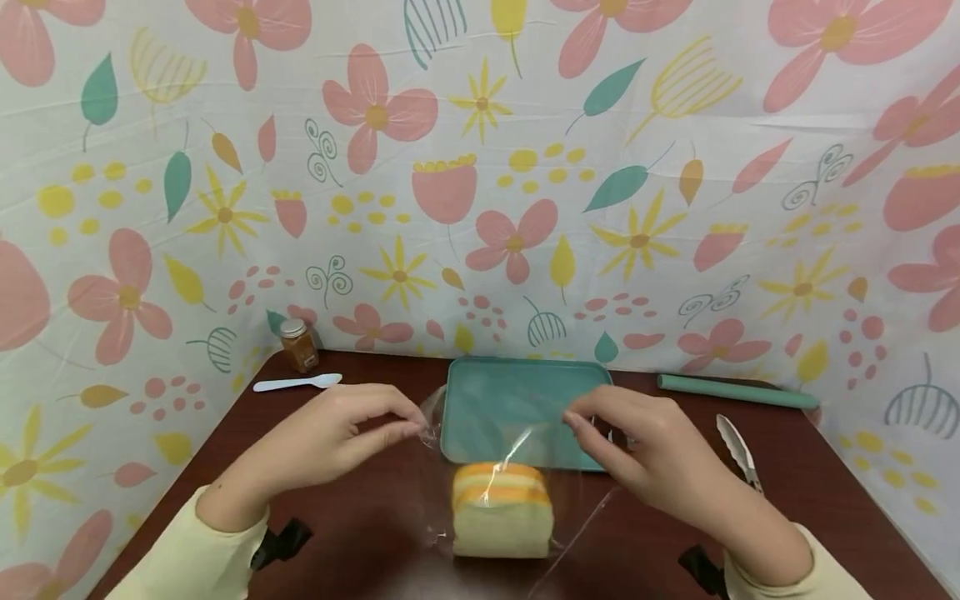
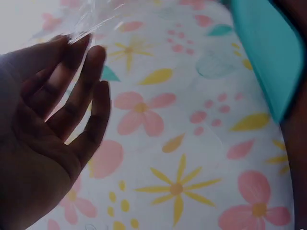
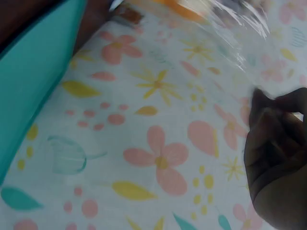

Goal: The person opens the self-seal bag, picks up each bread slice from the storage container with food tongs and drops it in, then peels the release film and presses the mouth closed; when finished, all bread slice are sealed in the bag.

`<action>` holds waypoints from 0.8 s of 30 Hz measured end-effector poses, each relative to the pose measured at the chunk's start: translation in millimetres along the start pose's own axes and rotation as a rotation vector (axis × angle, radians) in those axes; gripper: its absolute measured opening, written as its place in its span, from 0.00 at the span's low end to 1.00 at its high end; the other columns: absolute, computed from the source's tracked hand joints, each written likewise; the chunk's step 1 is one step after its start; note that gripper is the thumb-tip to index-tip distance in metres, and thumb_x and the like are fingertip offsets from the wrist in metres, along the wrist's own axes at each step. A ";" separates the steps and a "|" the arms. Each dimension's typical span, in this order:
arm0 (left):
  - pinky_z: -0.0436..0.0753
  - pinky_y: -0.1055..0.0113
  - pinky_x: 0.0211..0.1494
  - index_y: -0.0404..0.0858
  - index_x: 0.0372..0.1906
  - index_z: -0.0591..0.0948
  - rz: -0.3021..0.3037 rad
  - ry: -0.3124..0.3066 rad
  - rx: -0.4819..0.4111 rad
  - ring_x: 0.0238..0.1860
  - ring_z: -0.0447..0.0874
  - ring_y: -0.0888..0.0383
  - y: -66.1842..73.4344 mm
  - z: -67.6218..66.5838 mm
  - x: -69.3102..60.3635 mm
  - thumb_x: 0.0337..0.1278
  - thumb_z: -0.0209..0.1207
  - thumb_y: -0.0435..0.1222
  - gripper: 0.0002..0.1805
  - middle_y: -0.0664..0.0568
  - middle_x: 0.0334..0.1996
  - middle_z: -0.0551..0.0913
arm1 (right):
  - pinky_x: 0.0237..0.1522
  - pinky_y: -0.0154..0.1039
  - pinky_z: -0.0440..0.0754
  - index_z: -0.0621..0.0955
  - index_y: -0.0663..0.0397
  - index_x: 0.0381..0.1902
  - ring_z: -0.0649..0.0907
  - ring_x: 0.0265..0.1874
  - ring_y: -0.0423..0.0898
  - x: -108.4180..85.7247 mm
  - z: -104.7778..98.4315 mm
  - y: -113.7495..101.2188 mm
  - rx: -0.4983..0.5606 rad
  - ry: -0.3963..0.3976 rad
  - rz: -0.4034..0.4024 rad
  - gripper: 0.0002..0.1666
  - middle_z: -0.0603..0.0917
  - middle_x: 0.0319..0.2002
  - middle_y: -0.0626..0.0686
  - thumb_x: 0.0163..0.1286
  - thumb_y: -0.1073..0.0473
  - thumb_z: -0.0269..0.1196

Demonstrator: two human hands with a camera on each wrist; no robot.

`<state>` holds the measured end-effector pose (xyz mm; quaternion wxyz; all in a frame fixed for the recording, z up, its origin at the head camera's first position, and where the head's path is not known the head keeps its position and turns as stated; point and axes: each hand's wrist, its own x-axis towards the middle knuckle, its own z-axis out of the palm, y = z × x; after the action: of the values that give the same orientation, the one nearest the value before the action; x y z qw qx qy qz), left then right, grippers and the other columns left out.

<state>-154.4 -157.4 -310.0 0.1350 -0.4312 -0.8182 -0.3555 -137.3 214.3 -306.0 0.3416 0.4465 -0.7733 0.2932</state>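
A toy-like sandwich (image 1: 502,527) with pale bread and orange layers stands inside clear plastic wrap (image 1: 517,442) near the front middle of the table. My left hand (image 1: 341,429) pinches the wrap's left side between thumb and index finger. On the opposite side my right hand (image 1: 663,454) pinches the wrap's right edge, with both hands raised above the table. In the left wrist view, shiny film (image 2: 108,19) runs from the fingertips. Stretched film (image 3: 240,33) and the sandwich's blurred orange layer (image 3: 180,8) show in the right wrist view.
Behind the sandwich lies a teal tray (image 1: 525,371). A jar (image 1: 298,346) and a light-coloured spoon (image 1: 296,382) are at the back left. A green tube (image 1: 738,392) and metal tongs (image 1: 738,450) lie on the right. Floral cloth (image 1: 517,167) hangs around the table.
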 end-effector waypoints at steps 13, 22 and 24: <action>0.87 0.66 0.45 0.48 0.47 0.84 -0.201 0.106 -0.183 0.42 0.89 0.63 -12.5 3.9 -10.4 0.82 0.56 0.32 0.08 0.58 0.39 0.89 | 0.31 0.25 0.80 0.90 0.47 0.45 0.83 0.32 0.31 -13.1 12.5 14.8 0.163 0.036 0.174 0.20 0.90 0.38 0.45 0.66 0.77 0.70; 0.89 0.68 0.47 0.49 0.53 0.87 -0.112 0.150 -0.114 0.38 0.89 0.65 -36.5 15.6 -18.3 0.77 0.59 0.27 0.14 0.58 0.41 0.90 | 0.49 0.31 0.91 0.90 0.51 0.51 0.92 0.46 0.35 -31.2 28.4 26.1 0.349 -0.013 0.457 0.15 0.94 0.45 0.48 0.78 0.72 0.63; 0.89 0.69 0.46 0.48 0.56 0.88 -0.091 0.162 -0.102 0.38 0.88 0.65 -40.3 17.9 -19.1 0.76 0.60 0.27 0.16 0.58 0.41 0.89 | 0.53 0.32 0.91 0.89 0.53 0.52 0.93 0.47 0.36 -34.0 31.5 27.2 0.400 -0.004 0.491 0.13 0.95 0.45 0.49 0.78 0.71 0.62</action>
<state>-173.9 -171.7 -351.5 0.1621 -0.3696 -0.8042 -0.4363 -157.4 218.8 -355.7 0.1644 0.3055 -0.7857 0.5122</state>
